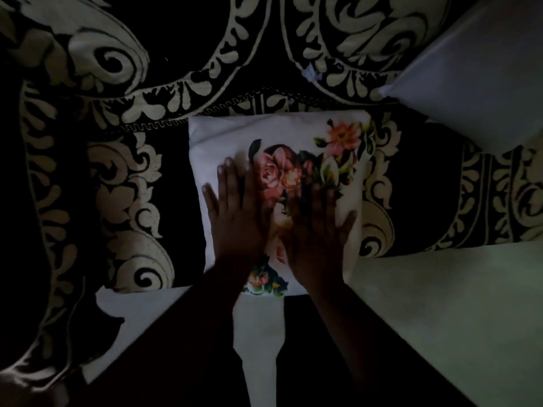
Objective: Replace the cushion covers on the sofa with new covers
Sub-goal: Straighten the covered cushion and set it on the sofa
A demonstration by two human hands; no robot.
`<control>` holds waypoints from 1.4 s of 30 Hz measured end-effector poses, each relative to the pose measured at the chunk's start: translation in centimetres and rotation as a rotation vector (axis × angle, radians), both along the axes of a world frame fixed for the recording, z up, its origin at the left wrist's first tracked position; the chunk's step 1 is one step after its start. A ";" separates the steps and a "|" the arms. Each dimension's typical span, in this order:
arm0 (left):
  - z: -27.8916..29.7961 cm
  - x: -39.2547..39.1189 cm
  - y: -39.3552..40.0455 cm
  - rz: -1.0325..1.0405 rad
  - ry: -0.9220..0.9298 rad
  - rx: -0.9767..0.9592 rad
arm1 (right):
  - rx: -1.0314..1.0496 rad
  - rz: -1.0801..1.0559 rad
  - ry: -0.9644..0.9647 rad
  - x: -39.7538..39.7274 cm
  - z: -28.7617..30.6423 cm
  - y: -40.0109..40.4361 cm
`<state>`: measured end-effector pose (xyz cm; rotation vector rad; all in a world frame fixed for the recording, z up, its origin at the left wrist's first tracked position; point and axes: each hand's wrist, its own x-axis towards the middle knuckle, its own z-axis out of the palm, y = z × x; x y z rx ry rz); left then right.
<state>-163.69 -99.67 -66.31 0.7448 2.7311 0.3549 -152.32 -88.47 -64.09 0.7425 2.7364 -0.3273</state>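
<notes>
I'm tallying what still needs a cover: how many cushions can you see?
2. The floral cushion lies on the sofa seat in the middle, under both flat hands. A plain white cushion leans at the upper right. Others may lie outside the frame.

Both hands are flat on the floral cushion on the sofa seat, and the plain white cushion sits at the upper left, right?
Not quite. The head view shows the plain white cushion at the upper right. The left hand and right hand do lie flat on the floral cushion.

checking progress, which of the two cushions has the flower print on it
The floral cushion under both flat hands, mid-sofa; the plain white cushion at upper right has no print.
</notes>
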 end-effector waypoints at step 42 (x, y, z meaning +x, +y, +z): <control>0.2 -3.1 1.5 -0.165 0.001 -0.037 | 0.034 0.095 -0.031 -7.2 -2.1 6.2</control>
